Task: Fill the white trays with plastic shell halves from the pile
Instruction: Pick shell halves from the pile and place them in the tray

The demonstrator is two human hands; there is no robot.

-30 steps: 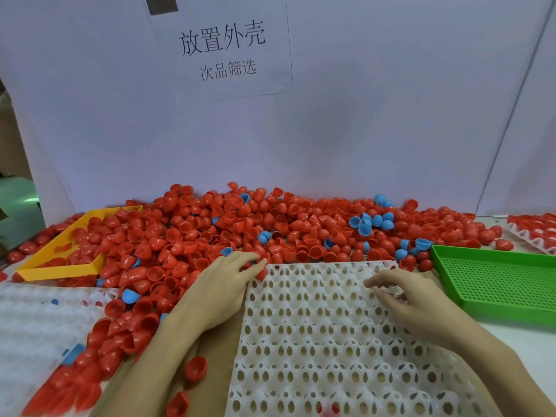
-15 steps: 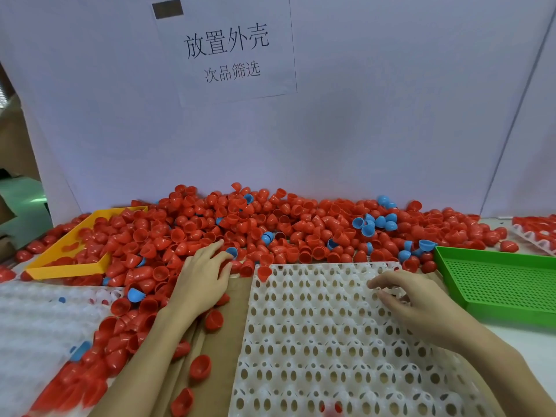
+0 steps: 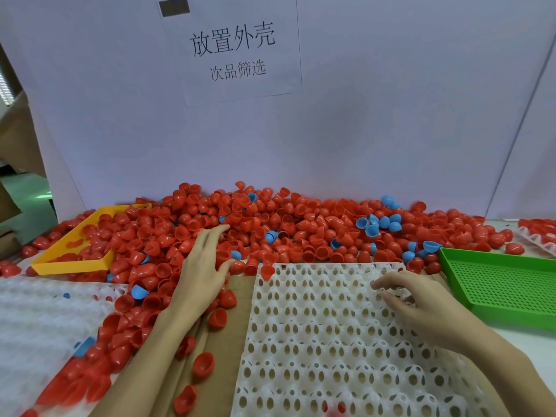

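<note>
Head view: white tray [image 3: 331,341] at the counter's near edge, nearly all cells bare; 1 red shell half [image 3: 267,271] sits at its far-left corner. Pile [image 3: 270,233] spreads along the far edge, barely drawn down. Left hand [image 3: 201,266] lies released, fingers spread on the pile. Right hand [image 3: 421,305], fingers curled, rests on the tray; whether it pinches anything, cannot tell. Filling looks just begun.

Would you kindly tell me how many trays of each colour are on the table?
White trays: 3
Yellow tray: 1
Green tray: 1
Total: 5
</note>
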